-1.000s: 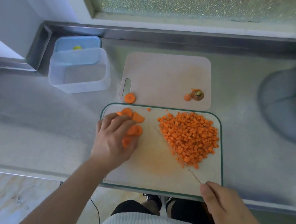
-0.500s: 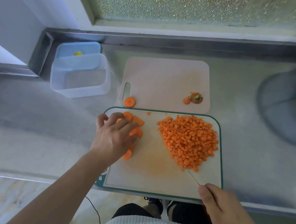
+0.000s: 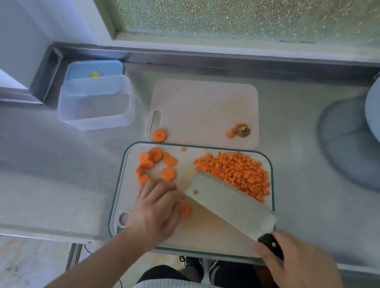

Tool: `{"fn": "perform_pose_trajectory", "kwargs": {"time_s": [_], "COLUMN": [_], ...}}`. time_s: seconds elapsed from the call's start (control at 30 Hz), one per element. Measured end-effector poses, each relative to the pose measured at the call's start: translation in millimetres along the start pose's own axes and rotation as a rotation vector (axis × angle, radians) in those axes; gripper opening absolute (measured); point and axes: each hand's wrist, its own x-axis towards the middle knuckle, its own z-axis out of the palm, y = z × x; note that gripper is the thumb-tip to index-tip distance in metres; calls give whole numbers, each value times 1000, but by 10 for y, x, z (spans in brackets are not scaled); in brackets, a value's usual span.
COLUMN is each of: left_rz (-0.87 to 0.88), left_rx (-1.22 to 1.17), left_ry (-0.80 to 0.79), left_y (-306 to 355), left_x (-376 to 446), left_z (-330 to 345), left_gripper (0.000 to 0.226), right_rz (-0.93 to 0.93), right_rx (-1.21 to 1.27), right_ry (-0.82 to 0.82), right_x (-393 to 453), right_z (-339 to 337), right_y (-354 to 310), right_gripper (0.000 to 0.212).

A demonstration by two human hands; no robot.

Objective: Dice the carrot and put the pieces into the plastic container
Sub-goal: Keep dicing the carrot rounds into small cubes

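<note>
We grip the cleaver [image 3: 229, 203] by its black handle in our right hand [image 3: 298, 273], the blade tilted flat over the green-rimmed cutting board [image 3: 120, 182], presumably readied for the next cut. Our left hand [image 3: 156, 209], fingers curled, holds one carrot slice [image 3: 185, 211] near the blade. Roughly seven uncut carrot rounds [image 3: 156, 154] lie far left; the diced carrot pile [image 3: 236, 172] sits far right, clear of the cutting zone. One plastic container [image 3: 95, 109] waits empty, far left of the board, on the counter.

Translucent plastic container [image 3: 96, 101], brushed metal counter [image 3: 32, 156]
</note>
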Motion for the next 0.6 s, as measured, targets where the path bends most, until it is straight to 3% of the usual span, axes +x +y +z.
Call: {"fn": "perform_pose_trajectory", "kwargs": {"time_s": [0.1,0.23,0.4,0.47,0.6], "left_rz": [-96,73,41,31,-35], "left_rx": [-117,-53,26,5,-46], "left_ry": [60,-156,-259,-215,50], "left_y": [60,16,-119,-122,-170], "left_x": [282,504,584,625,555], "left_z": [-28,107,189,178,71], "left_gripper": [12,26,37,34,18], "right_rz": [-41,-51,-70,-48,116], "right_rx": [-57,-85,-114,-87,143], "right_ry": [91,131,135,130,-17], "right_x": [-30,-78,-125,-136,-169], "right_z": [65,115,68,45,4], "right_y": [93,153,157,143,76], "right_gripper": [56,70,52,51,62]}}
